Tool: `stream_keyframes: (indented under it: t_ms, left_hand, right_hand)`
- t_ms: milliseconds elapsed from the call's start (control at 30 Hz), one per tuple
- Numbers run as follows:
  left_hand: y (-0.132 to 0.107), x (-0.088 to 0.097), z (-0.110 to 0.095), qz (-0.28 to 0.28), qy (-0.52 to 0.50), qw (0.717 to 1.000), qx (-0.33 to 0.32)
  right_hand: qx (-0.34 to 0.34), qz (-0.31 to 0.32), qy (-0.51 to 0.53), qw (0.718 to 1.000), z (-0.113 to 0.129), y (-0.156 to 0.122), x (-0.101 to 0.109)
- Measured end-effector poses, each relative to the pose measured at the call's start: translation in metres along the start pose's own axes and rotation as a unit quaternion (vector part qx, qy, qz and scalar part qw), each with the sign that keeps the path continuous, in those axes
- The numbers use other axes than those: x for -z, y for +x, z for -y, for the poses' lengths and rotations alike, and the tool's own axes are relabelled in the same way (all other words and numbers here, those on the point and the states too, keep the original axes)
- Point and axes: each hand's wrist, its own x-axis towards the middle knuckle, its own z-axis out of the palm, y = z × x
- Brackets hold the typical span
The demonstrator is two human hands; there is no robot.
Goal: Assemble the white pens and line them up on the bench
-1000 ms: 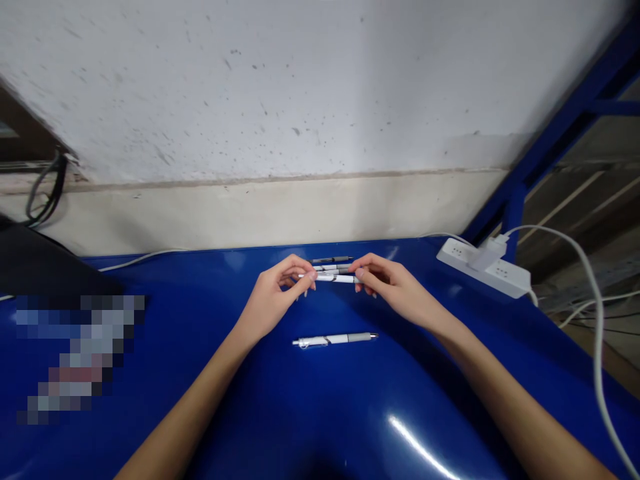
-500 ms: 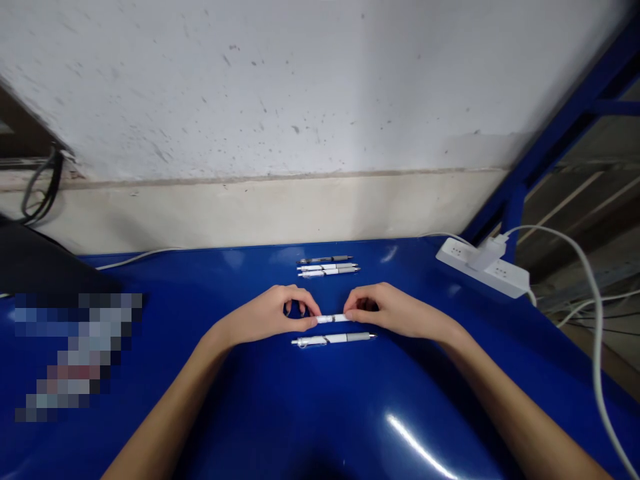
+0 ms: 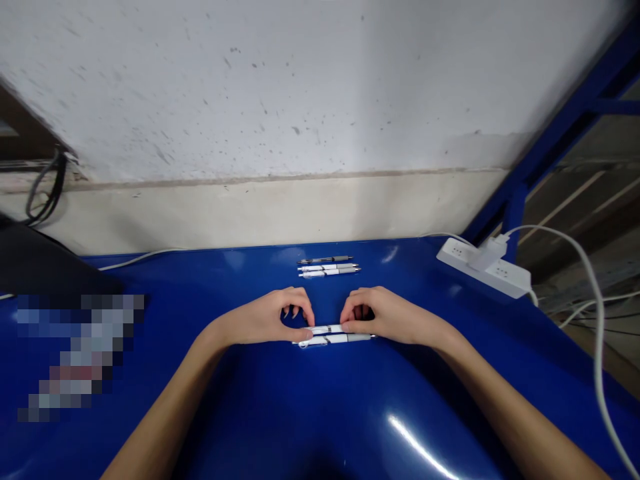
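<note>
Two bare hands meet over a glossy blue table [image 3: 320, 407], just below the middle of the frame. The left hand [image 3: 289, 319] has its thumb and forefinger pinched narrowly on the left end of a white pen [image 3: 327, 329]; the right hand [image 3: 383, 313] pinches the right end the same way, its other fingers curled under. Gripping both ends probably keeps the pen level and steers it evenly. It lies crosswise, nearly parallel to a lower pen [image 3: 336, 339] just below it in the frame; whether the two touch, I cannot tell. Higher in the frame, near the wall [image 3: 300, 213], a dark pen [image 3: 326, 260] lies above a close-set white pair [image 3: 330, 273], all pointing the same way, which looks like deliberate lining up. Counted, there are five pens: four white with grey grips, where these show, and one dark; two are by the hands and three in the upper group. At the right of the frame sits one white power strip [image 3: 515, 281] with one plug [image 3: 489, 253] in it, perhaps set aside to leave working room. At the left edge is one black object [image 3: 45, 267], partly cut off.
</note>
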Motion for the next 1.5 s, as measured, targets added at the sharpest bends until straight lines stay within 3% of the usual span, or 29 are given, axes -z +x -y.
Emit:
stream_keyframes:
  t_ms: [600, 867, 1000, 1167, 1300, 1500]
  left_hand:
    - [-0.001, -0.001, 0.000, -0.007, -0.012, 1.000, -0.008]
    - [0.006, -0.006, 0.003, -0.072, -0.011, 0.997, 0.007]
    - [0.008, -0.005, 0.008, -0.157, 0.011, 0.987, 0.017]
    - [0.010, -0.002, 0.019, -0.280, 0.095, 0.954, 0.043]
    - [0.011, -0.003, 0.028, -0.304, 0.111, 0.944, 0.064]
    - [0.013, -0.004, 0.031, -0.310, 0.111, 0.941, 0.073]
  right_hand:
    - [-0.013, -0.005, -0.012, 1.000, 0.003, 0.002, -0.003]
    - [-0.034, -0.024, 0.028, 0.999, 0.010, 0.000, -0.004]
    - [-0.055, -0.089, 0.034, 0.994, 0.007, 0.003, -0.002]
    - [-0.074, -0.226, 0.002, 0.971, -0.011, 0.007, 0.003]
    - [-0.091, -0.287, -0.047, 0.953, -0.024, 0.008, 0.004]
    - [-0.109, -0.300, -0.086, 0.944, -0.032, 0.009, 0.002]
